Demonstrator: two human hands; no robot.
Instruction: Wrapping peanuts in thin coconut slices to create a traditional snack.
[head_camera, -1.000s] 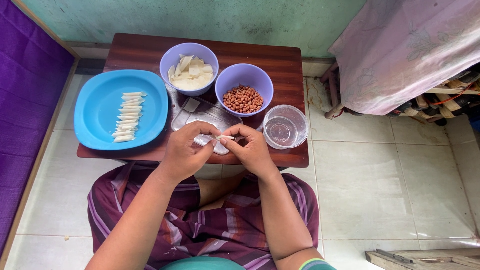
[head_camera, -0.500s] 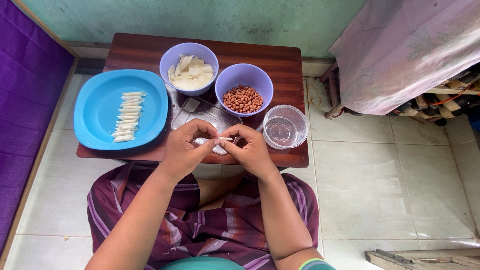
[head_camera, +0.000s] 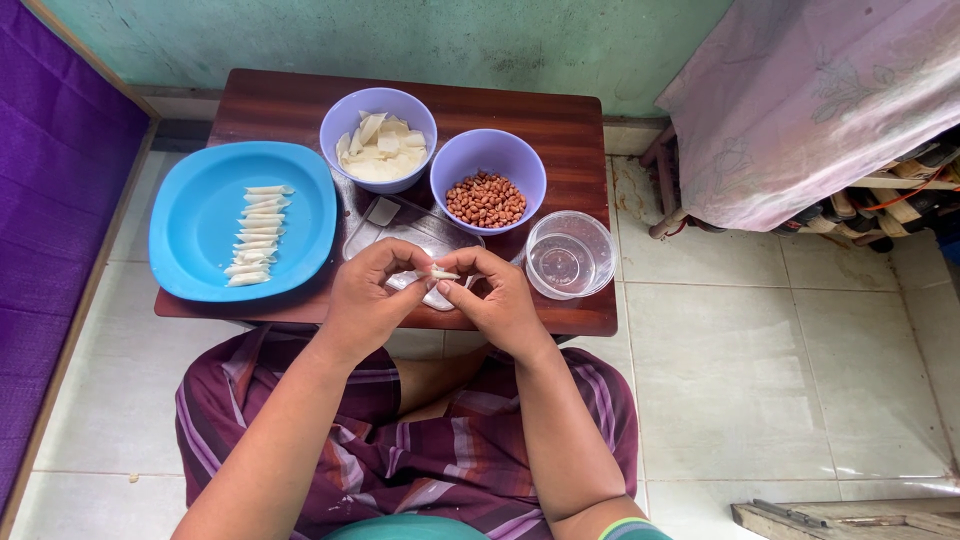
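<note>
My left hand (head_camera: 372, 298) and my right hand (head_camera: 497, 298) meet over the near edge of a small wooden table (head_camera: 560, 120). Between their fingertips they pinch a small pale dough roll (head_camera: 444, 274). Under the hands lies a clear flat tray (head_camera: 420, 232) with a dough square on it. A blue plate (head_camera: 190, 225) at the left holds a row of several finished pale rolls (head_camera: 256, 248). Behind the hands stand a lilac bowl of dough squares (head_camera: 378, 137) and a lilac bowl of peanuts (head_camera: 487, 182).
A small clear plastic bowl of water (head_camera: 569, 253) sits at the table's right front. A purple panel (head_camera: 50, 170) runs along the left. A cloth-covered rack (head_camera: 810, 100) stands at the right on the tiled floor (head_camera: 780, 360). My striped lap is below the table.
Both hands stay in place; the fingertips have shifted slightly around the dough roll. Nothing else has moved.
</note>
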